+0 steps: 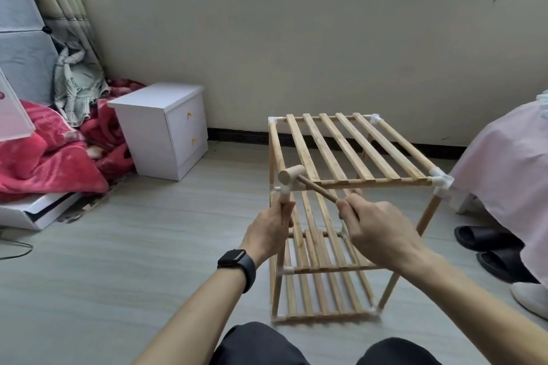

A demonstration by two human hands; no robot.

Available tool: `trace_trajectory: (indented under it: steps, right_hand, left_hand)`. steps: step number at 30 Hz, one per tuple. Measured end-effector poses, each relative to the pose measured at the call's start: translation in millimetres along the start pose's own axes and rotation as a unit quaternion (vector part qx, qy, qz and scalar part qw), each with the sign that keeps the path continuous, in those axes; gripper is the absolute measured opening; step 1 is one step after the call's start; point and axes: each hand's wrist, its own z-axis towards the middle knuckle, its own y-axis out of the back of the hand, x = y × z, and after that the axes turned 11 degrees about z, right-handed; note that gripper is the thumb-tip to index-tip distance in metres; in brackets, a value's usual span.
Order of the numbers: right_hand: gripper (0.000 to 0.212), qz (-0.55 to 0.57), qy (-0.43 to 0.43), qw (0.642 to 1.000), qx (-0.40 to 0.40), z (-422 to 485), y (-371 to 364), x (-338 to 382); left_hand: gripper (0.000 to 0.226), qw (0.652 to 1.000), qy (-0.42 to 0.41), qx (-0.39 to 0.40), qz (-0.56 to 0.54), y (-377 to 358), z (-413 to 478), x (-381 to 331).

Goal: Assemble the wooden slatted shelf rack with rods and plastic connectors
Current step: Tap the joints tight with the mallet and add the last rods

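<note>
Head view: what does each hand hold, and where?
Right hand holds the mallet by the end of its handle; left hand grips the front-left rod just below the top connector.

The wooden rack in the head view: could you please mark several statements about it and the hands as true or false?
1. The right hand holds a wooden mallet by its handle. True.
2. The left hand lies flat on the top slats. False: it grips the front-left upright rod.
3. The rack has three slatted tiers. True.
4. The mallet's head is over the back-right corner. False: it is at the front-left corner connector.
5. The white cabinet stands right of the rack. False: it stands to the left.
</note>
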Motion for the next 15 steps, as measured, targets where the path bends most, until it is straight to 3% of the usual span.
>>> trace_trajectory:
  steps: [4, 5, 7, 9, 13, 15]
  right_hand:
    - [0.024, 0.135, 0.092, 0.977, -0.135, 2.8, 4.6, 1.7]
    - [0.025, 0.117, 0.101, 0.98, -0.127, 3.4, 4.3, 1.0]
    - [0.028, 0.03, 0.059, 0.997, -0.029, 4.6, -1.2, -2.0]
    - [0.028, 0.026, 0.016, 0.999, 0.011, 2.2, -6.0, -8.2]
    - [0.021, 0.107, 0.04, 0.988, -0.102, -2.9, -7.7, -5.3]
    - [0.015, 0.109, 0.041, 0.986, -0.122, -2.4, -6.4, -3.1]
  left_hand:
    - [0.053, 1.0, 0.004, 0.0, 0.008, 0.8, 0.4, -0.3]
    - [0.054, 1.0, 0.005, -0.001, 0.01, 1.2, 0.4, -0.5]
    - [0.057, 1.0, 0.009, -0.001, 0.014, 2.5, -0.5, -1.4]
    - [0.058, 1.0, 0.009, 0.001, 0.018, 1.8, -1.2, -1.1]
    - [0.053, 1.0, 0.004, -0.002, 0.019, 2.0, 0.3, -1.6]
    - [0.051, 1.0, 0.008, 0.001, 0.016, 2.6, 0.5, -1.4]
